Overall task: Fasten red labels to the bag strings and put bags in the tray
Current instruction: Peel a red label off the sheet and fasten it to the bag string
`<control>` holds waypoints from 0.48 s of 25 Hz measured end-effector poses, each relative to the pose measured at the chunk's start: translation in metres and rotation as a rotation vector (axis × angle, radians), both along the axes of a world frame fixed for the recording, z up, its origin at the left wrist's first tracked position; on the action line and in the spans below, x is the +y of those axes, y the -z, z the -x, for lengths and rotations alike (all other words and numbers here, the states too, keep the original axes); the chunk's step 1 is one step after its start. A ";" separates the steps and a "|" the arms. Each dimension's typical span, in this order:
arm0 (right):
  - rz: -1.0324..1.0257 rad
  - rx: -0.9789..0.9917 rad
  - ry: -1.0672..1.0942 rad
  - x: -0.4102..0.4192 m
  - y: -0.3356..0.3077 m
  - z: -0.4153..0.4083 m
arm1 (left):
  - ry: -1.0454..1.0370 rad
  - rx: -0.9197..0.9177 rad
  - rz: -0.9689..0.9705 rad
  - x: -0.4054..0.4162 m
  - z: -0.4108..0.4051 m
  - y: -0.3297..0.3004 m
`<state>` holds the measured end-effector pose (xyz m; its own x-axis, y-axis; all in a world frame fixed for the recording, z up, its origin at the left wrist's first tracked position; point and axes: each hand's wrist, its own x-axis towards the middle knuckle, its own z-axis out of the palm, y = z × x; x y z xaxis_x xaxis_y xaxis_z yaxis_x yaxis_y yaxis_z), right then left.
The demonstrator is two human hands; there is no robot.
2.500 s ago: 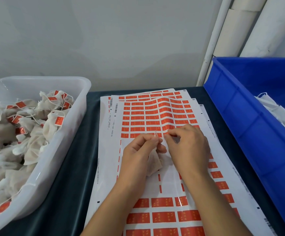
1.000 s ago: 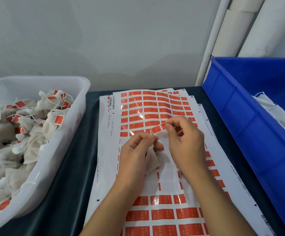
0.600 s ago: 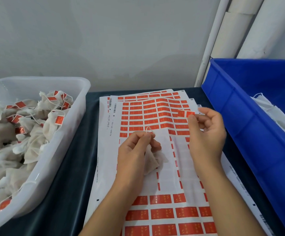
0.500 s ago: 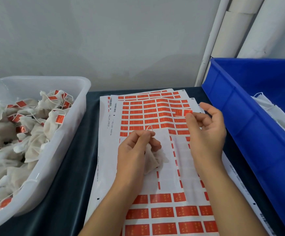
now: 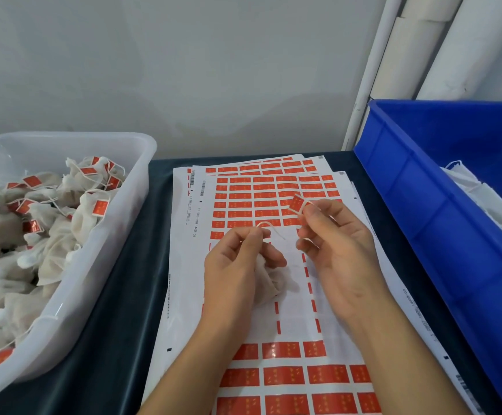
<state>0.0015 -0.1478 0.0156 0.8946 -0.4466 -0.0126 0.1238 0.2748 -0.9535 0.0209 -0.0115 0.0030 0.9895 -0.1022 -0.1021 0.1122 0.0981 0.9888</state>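
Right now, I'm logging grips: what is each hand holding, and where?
Left hand pinches the bag's string near its loop, the bag under the palm. Right hand pinches one red label by its lower edge.

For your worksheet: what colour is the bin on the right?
Blue bin, seen best in the head view.

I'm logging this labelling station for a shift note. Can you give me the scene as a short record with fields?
left hand: grip on the string of a white bag
right hand: pinches a peeled red label, not yet on the string
label sheets: stacked under both hands
clear tray: left, holds labelled bags
blue bin: right, holds white bags
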 end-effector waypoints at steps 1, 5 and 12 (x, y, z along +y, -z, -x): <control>0.017 0.008 -0.023 0.002 0.000 0.001 | 0.003 -0.002 0.006 0.000 0.000 0.000; 0.052 0.041 -0.072 0.006 0.001 0.002 | 0.019 -0.014 0.035 0.002 -0.002 0.002; -0.024 0.044 -0.209 0.010 0.003 0.003 | 0.014 -0.021 0.122 0.003 -0.002 0.004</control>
<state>-0.0017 -0.1377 0.0130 0.9661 -0.2505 -0.0621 0.0200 0.3126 -0.9497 0.0226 -0.0086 -0.0012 0.9897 -0.1265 -0.0670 0.0934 0.2166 0.9718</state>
